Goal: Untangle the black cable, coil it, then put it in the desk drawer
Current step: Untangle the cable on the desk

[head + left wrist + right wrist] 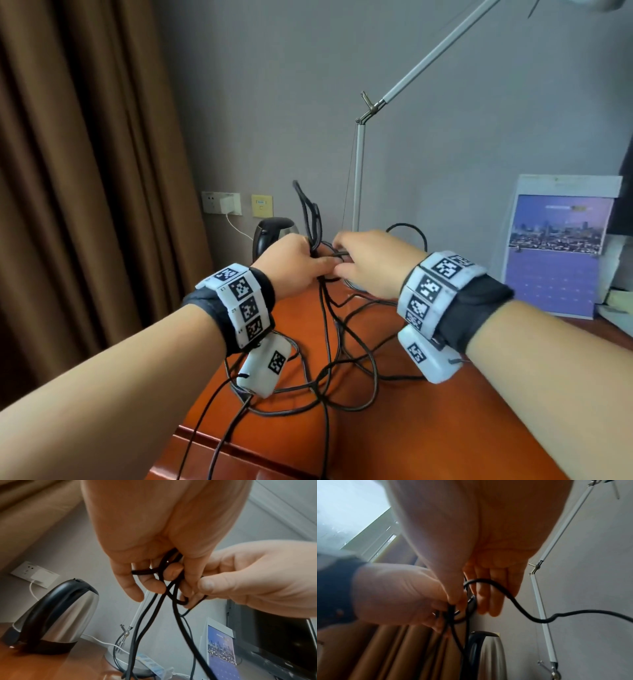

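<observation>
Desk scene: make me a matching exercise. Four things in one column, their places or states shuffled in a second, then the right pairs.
Things:
1. black cable
2. kettle
3. white charger
4. calendar

Places or states:
A. plugged into the wall socket
B. stands at the right, against the wall
C. gripped by the left hand and the right hand, the rest tangled over the desk
D. stands on the desk below the socket, behind the left hand

Pairs: 1-C, 2-D, 3-A, 4-B
</observation>
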### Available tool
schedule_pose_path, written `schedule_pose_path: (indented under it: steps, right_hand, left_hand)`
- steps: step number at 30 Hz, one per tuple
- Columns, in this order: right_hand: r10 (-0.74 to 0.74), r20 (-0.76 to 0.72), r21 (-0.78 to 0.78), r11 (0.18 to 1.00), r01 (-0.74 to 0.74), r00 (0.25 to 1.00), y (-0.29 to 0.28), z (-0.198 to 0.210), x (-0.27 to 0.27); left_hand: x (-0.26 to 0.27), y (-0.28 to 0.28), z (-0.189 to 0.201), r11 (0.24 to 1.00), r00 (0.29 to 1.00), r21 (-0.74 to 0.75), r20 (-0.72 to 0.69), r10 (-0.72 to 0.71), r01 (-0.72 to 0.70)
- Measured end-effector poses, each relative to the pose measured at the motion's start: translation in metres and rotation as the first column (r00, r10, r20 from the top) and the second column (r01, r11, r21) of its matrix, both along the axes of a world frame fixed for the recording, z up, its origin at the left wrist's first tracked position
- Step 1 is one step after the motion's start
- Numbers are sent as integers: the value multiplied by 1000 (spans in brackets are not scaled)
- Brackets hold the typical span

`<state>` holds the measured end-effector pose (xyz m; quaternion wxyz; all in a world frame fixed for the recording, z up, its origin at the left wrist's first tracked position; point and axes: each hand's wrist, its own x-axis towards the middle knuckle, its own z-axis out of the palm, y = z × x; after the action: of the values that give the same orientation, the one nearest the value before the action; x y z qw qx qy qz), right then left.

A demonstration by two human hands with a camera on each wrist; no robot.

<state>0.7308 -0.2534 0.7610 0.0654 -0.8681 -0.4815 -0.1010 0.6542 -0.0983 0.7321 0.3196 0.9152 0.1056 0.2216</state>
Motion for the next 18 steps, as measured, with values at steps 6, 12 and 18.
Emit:
schedule_pose_path:
  steps: [6,12,18]
  right_hand:
    - [198,-92,320,934,-159,976,-11,16,14]
    - [492,-244,872,488,-33,836,-40,34,57]
    - [38,-356,865,392,314,934,-88,44,126]
  left_hand:
    - [-10,18,-2,998,1000,-56,-5,-2,2]
    - [-10,35,-9,996,998,-66,26,64,-62]
    - [-8,40,-6,996,992,-21,93,88,-87]
